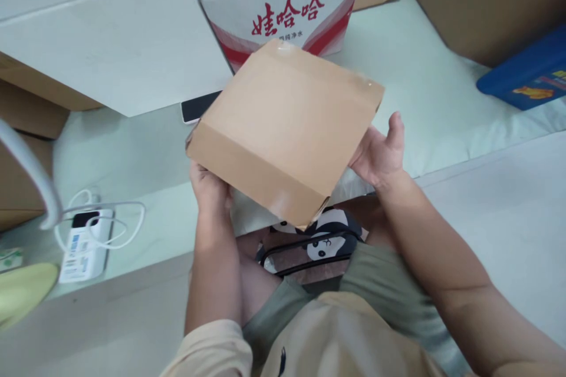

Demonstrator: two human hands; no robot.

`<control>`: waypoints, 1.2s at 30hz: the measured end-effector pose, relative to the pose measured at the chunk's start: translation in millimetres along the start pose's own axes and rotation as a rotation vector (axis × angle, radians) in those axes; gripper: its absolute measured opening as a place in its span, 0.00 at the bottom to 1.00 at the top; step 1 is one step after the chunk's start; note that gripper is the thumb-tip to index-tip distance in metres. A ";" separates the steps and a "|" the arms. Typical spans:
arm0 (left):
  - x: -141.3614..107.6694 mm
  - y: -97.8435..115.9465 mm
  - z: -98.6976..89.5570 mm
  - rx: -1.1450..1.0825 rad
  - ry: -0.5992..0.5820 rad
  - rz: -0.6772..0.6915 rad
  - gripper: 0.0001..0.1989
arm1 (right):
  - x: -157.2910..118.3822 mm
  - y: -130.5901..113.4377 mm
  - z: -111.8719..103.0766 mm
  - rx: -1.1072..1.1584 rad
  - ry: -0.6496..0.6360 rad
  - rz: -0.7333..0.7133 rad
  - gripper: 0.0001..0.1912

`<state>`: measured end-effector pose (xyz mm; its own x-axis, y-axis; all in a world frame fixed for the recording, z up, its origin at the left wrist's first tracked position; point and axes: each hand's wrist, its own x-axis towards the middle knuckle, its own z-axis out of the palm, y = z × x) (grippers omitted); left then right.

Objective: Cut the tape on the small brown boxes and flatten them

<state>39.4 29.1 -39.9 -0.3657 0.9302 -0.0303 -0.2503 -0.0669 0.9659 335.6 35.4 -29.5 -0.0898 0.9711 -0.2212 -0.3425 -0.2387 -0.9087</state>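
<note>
Nearest the camera is the person's beige shirt (345, 341), with a shallow brown cardboard box (289, 118) held out beyond it. The box lies forward and to the right of the left grip, tilted, its near-left corner directly over the left hand (211, 188). That hand is closed on this corner, its fingertips hidden beneath. The right hand (380, 156) is open, thumb raised clear of the board, palm beside the right edge; its other fingers are partly hidden, so firm contact there cannot be confirmed. Of the two, the left hand is nearer, being in contact. The face is roughly square, so no long axis can be stated; a straight crease runs from above the left hand rightward and toward the body. Condition: plain, matt face; glossy tape patches at the far corner and near flap; corners at left and near side slightly open and ragged. Beyond the box stands a white carton with red lettering (287, 12); a dark-screened phone (198, 109) lies just past the left hand, on a pale green cloth (150, 150).
</note>
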 end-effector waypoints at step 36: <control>-4.9 20.2 -22.0 -0.357 0.143 0.018 0.07 | -3.7 -100.5 -57.3 -0.228 0.745 -0.363 0.14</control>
<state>16.5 15.2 -25.9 -0.4883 0.8695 -0.0738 -0.5296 -0.2280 0.8171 423.9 56.2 42.3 0.6539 0.7566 -0.0051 -0.0275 0.0170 -0.9995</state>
